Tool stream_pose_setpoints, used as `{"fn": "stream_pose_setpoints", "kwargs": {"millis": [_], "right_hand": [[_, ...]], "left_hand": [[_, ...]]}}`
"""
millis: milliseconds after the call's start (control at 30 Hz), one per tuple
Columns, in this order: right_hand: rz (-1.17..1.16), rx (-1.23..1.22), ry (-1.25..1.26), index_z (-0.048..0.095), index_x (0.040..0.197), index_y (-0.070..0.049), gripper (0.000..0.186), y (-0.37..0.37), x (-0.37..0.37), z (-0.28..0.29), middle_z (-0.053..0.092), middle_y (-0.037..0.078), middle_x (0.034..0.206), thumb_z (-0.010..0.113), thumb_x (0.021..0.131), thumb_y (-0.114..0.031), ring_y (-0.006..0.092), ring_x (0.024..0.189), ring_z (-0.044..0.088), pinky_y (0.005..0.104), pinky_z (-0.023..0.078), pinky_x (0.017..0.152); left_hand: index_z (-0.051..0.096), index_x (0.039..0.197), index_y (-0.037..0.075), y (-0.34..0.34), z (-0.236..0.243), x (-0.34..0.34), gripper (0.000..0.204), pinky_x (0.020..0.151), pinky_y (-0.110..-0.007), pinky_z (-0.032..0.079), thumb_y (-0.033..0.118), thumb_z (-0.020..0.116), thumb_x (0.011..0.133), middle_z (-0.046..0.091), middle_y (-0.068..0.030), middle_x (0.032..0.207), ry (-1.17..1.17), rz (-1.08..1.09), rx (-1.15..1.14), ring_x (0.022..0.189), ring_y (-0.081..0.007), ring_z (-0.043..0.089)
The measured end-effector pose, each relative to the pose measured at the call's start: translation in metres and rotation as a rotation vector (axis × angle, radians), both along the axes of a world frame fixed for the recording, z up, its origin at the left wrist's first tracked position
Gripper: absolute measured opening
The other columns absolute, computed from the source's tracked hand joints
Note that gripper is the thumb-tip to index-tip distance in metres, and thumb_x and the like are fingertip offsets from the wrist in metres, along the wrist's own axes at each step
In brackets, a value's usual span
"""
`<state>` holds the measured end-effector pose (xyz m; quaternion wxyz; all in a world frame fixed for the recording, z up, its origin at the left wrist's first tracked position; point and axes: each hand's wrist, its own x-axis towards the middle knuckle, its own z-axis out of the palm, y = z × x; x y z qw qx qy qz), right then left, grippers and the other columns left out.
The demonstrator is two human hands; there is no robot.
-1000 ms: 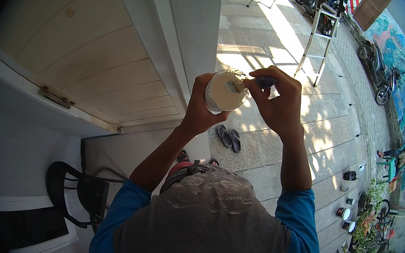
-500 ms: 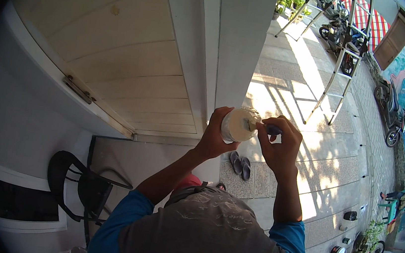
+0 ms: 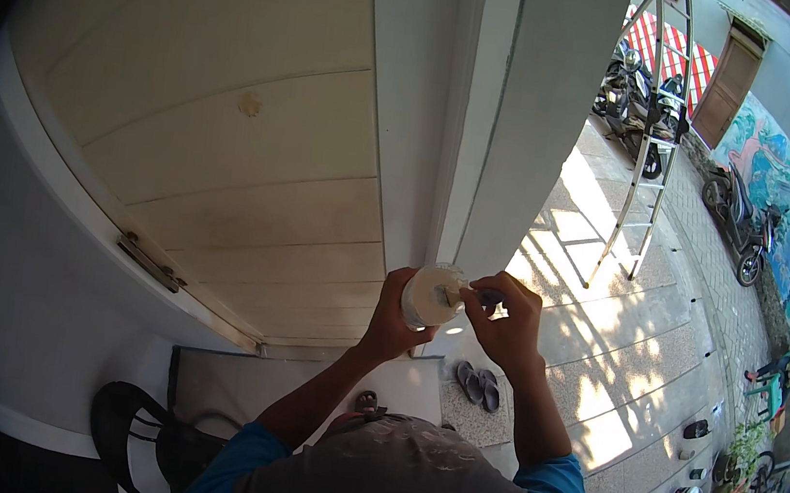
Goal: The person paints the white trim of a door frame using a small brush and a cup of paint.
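The left hand [image 3: 393, 318] grasped a round, clear-walled tub with cream-coloured contents [image 3: 427, 299] by its side, holding it up between the 2 hands. The right hand [image 3: 510, 325] pinched a small flat tool with a dark handle [image 3: 491, 299], its tip at the tub's open top. 2 dark grey sandals [image 3: 470, 383] lay side by side on the grey stone paving [image 3: 640, 360] below.

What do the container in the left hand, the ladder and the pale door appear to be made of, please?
Container: probably plastic, smooth and slightly shiny; it seems see-through near the rim.
Ladder: likely bare metal, perhaps aluminium, given its silvery rails and rungs.
Door: possibly painted wood with a fairly dull finish, judging by its plank-like seams.
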<state>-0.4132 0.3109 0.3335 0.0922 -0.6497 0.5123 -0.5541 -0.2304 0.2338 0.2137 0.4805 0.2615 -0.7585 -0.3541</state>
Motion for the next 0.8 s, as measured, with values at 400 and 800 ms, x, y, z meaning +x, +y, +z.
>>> {"fn": "stream_pose_setpoints", "kwargs": {"millis": [400,800], "right_hand": [[-0.088,0.06,0.024,0.07,0.089,-0.001,0.011,-0.049,0.082,0.001,0.07,0.005,0.071,0.08,0.086,-0.008,0.0112,0.063,0.066,0.0251,0.05,0.059],[-0.186,0.144,-0.743,0.058,0.089,-0.003,0.02,-0.07,0.075,-0.037,0.069,0.012,0.071,0.071,0.096,-0.016,0.0134,0.055,0.062,0.027,0.047,0.053]], "left_hand": [[0.04,0.139,0.005,-0.071,-0.004,0.076,0.086,0.106,-0.043,0.045,0.013,0.089,0.069,0.047,-0.0152,0.129,0.041,-0.097,0.087,0.123,-0.0289,0.053],[0.039,0.138,0.005,-0.092,0.01,0.086,0.083,0.104,-0.042,0.048,0.011,0.089,0.072,0.053,-0.0141,0.128,0.078,-0.158,0.193,0.122,-0.0263,0.057]]}}
